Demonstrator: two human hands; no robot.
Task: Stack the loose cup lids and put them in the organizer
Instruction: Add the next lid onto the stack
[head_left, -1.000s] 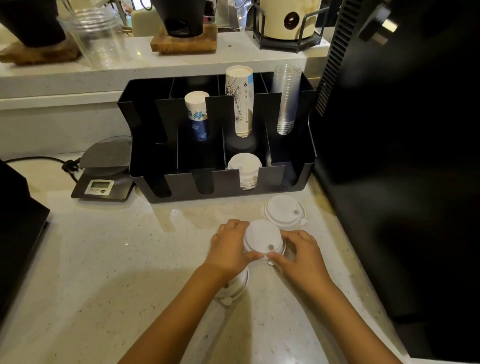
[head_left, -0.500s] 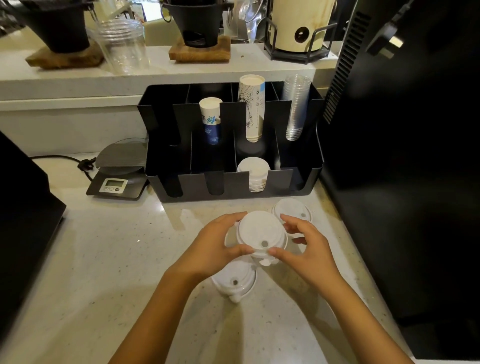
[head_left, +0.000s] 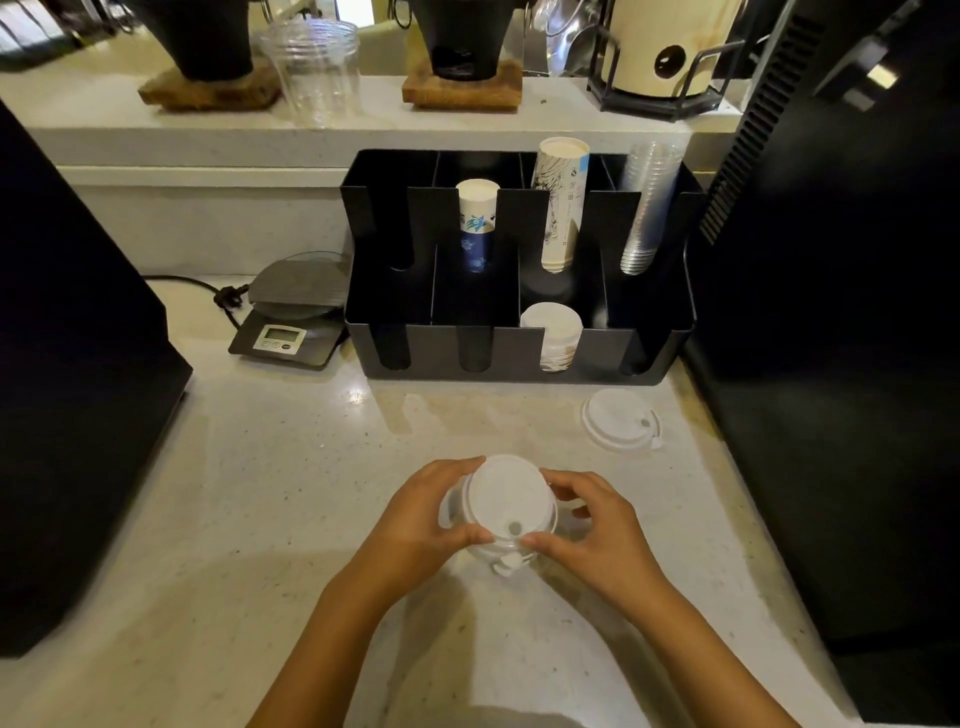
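Note:
Both hands hold a small stack of white cup lids (head_left: 506, 501) low over the counter. My left hand (head_left: 415, 525) grips its left side and my right hand (head_left: 597, 530) its right side. The stack sits over another lid whose tab (head_left: 508, 564) shows beneath it; I cannot tell if they touch. One loose white lid (head_left: 621, 418) lies flat on the counter to the right, near the organizer. The black organizer (head_left: 519, 358) stands behind, with a stack of white lids (head_left: 553, 332) in its third front slot.
Paper cup stacks (head_left: 563, 202) and clear plastic cups (head_left: 647, 208) fill the organizer's rear slots. A digital scale (head_left: 291, 317) with a cord sits left of it. Large black machines flank the counter at left (head_left: 78, 364) and right (head_left: 831, 312). A raised shelf (head_left: 208, 135) runs behind.
The held lid stack moved back toward me and down, over the lid that lay near my left wrist. The loose lid on the right stayed put.

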